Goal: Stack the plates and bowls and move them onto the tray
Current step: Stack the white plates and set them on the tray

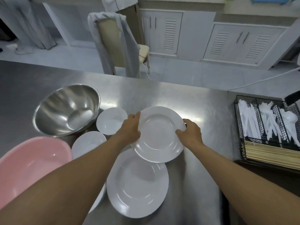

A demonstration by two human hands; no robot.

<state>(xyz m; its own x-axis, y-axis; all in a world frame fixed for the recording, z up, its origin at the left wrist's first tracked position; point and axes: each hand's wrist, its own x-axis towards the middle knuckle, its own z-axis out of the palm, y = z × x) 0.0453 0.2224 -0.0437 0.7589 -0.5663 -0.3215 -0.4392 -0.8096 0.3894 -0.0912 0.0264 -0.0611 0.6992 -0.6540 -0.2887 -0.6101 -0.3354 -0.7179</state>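
Now both hands are gripping one white plate

Both hands are holding the upper plate by its rim, the left hand on its left edge and the right hand on its right. Its near edge is overlapping a larger plate lying on the steel tabletop. Two small white bowls are sitting just left, beside a metal bowl and a pink basin.

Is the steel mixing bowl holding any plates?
No. The steel mixing bowl is empty; the small white plates lie beside it on the counter.
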